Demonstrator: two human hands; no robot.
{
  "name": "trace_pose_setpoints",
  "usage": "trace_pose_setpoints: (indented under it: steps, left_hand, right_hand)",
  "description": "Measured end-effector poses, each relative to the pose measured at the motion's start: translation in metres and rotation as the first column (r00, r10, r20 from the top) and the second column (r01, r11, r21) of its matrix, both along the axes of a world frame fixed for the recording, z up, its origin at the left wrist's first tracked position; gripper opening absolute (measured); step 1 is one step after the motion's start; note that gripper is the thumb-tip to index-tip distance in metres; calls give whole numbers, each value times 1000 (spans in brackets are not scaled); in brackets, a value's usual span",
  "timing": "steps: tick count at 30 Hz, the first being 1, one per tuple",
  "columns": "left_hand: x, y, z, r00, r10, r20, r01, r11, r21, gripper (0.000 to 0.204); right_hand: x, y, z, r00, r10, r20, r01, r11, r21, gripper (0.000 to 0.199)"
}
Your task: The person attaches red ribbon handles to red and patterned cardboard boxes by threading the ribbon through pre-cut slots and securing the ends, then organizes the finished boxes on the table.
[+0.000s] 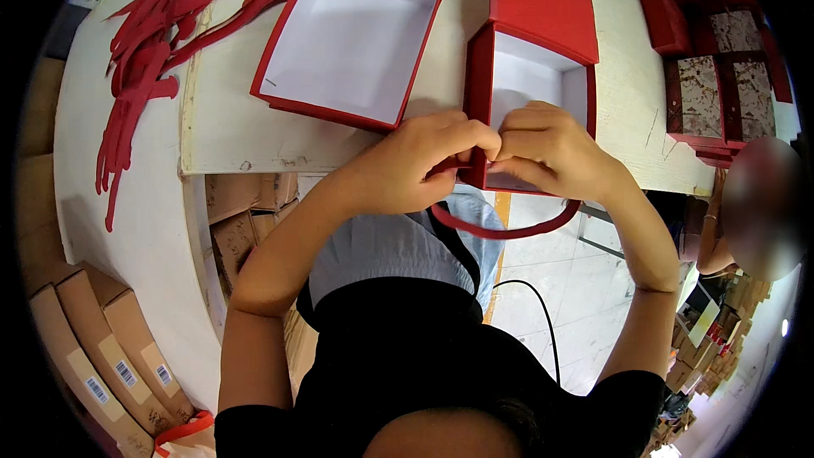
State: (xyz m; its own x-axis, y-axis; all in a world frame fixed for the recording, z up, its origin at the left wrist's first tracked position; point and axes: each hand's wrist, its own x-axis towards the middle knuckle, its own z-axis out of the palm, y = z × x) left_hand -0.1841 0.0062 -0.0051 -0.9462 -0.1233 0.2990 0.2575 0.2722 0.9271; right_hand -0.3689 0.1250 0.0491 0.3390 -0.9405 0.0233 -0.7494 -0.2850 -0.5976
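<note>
Fingers of the left hand (415, 161) are closed on a narrow dark-red fabric strap (526, 232), at the near left corner of an open rectangular red box (480, 76) with white inside. The right hand (551, 148) is just beside, its fingers bent; I cannot tell what it grips. The strap makes a loop at the box's near side. On the white wooden bench (229, 131), leftward, lie a second open red box (348, 42) and a loose pile of dark-red fabric strips (142, 64).

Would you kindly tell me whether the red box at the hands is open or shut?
Open: the red box has its lid folded back, and its white inside shows beyond the right hand.
</note>
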Motion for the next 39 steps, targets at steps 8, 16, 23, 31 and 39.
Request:
trace_pose_setpoints:
  steps: [8, 16, 23, 31, 39]
  left_hand:
    - [7, 0, 7, 993, 111, 38, -109, 993, -50, 35]
    - [3, 1, 9, 987, 162, -6, -162, 982, -101, 42]
    - [13, 5, 27, 986, 14, 166, 6, 993, -119, 46]
    - [11, 8, 15, 988, 139, 63, -127, 978, -164, 49]
    - [7, 16, 16, 977, 169, 131, -149, 977, -154, 47]
  right_hand:
    - [-8, 51, 10, 910, -414, -16, 409, 905, -116, 25]
    - [-9, 60, 4, 943, -330, -43, 299, 898, -323, 22]
    - [-56, 55, -7, 354, -774, 526, 935, 278, -219, 40]
    - [-66, 11, -4, -34, -704, 710, 684, 502, 529, 45]
    - [-61, 59, -36, 193, -815, 547, 740, 487, 465, 40]
